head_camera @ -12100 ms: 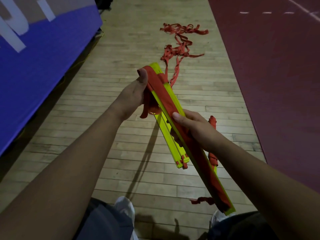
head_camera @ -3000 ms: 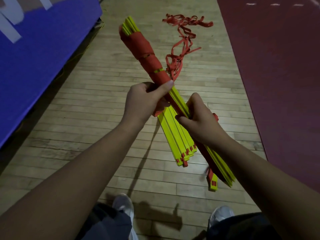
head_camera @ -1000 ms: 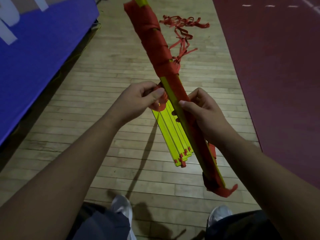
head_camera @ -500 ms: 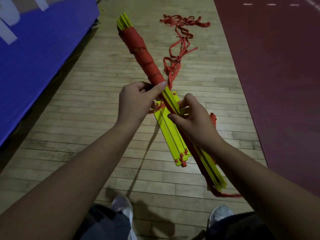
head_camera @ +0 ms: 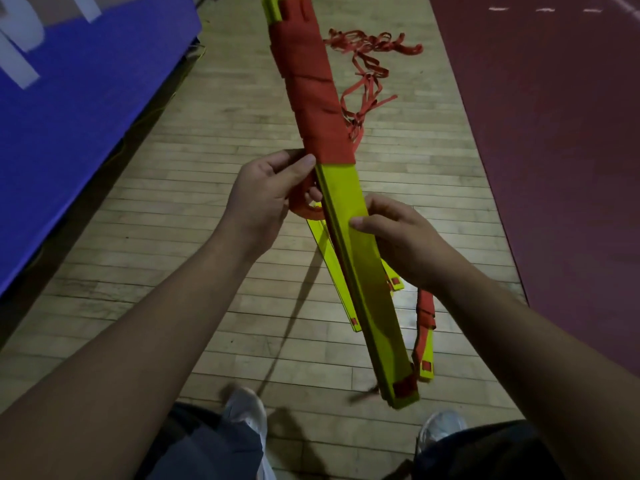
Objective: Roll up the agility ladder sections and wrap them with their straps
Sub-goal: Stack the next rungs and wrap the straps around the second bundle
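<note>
The bundle [head_camera: 367,289] of yellow rungs is held in the air, slanting away from the person, its far half bound in red strap [head_camera: 311,91]. It looks stiff, light and slick, apt to slide apart; the strap is soft and wants tension. The right hand [head_camera: 405,240] clamps the bare middle, thumb on top. The left hand [head_camera: 266,199] curls round the strap's free loop. Spare rungs [head_camera: 327,258] and tangled straps [head_camera: 367,64] lie on the floor [head_camera: 207,237].

Yellow rung bundle [head_camera: 360,271], half strap-wrapped, tilted
</note>
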{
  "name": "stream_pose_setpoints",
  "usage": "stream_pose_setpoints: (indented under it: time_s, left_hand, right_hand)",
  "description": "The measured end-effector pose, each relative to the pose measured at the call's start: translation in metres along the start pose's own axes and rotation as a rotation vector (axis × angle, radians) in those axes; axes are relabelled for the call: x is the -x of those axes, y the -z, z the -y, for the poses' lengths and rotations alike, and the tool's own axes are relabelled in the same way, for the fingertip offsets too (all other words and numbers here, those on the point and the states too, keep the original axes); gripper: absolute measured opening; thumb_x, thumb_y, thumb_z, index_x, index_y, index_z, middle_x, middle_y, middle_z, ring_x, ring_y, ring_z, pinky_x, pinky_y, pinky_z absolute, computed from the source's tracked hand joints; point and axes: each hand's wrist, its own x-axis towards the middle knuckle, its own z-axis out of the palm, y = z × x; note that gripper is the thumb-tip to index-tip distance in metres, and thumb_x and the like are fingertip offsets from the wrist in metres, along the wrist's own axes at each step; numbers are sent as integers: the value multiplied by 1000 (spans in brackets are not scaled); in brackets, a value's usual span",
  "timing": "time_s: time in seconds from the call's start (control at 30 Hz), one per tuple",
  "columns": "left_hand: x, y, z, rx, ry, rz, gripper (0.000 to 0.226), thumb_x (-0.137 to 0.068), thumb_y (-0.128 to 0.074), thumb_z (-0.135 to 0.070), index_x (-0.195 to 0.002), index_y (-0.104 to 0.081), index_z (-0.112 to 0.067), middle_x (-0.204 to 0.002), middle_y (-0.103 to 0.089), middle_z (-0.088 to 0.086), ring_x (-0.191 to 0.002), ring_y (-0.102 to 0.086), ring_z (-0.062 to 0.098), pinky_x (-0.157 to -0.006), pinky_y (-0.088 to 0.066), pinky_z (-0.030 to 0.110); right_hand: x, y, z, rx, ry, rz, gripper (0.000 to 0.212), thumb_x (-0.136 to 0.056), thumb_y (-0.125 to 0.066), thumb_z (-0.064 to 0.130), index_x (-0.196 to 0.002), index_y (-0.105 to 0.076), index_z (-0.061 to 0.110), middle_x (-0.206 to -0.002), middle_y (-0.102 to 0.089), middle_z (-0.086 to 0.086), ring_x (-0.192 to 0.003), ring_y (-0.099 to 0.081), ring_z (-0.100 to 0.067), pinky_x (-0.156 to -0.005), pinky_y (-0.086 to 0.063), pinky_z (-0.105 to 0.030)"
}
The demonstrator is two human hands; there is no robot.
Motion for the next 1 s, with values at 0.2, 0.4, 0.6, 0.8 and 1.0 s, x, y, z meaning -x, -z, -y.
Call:
stream_pose_setpoints:
  time_s: [0.2,0.4,0.6,0.8,1.0]
  left_hand:
    - [-2,11,-7,-435,-44,97,24,-105,-52,-22,-96,-70,-9,-75,-75,5,-59,-68,20,-61,-55,36]
    - [1,4,14,-595,-81,4,24,-93,-70,-37,-95,-75,-13,-80,-77,5,-63,-72,23,-66,-59,43]
    - [4,-19,30,-517,-21,-188,32,-83,-81,-37,-86,-74,-6,-72,-75,7,-57,-71,16,-61,-57,35]
    - [1,-15,25,-480,19,-191,20,-88,-77,-26,-92,-77,-6,-71,-75,5,-61,-72,15,-61,-53,29]
    - [-2,-7,16,-168,89,-102,14,-95,-64,-8,-100,-72,2,-76,-71,11,-61,-64,14,-62,-51,23]
  right_hand:
    - [8,-4,9,-42,98,-38,10,-96,-58,0,-93,-51,6,-105,-67,-29,-94,-71,-46,-86,-55,-61]
    - [1,-10,0,456,193,-434,21,-91,-69,19,-86,-49,13,-88,-66,-16,-81,-67,-36,-68,-56,-54]
    - [-1,-20,-15,672,207,-430,40,-90,-71,15,-77,-38,34,-90,-62,-4,-76,-58,-21,-58,-45,-24]
    - [-2,-14,-16,686,169,-339,35,-84,-81,28,-91,-48,28,-102,-62,-5,-91,-62,-22,-72,-56,-40]
    - [0,-2,1,263,-7,-277,36,-87,-77,35,-108,-59,12,-101,-69,-5,-87,-66,-17,-76,-52,-34]
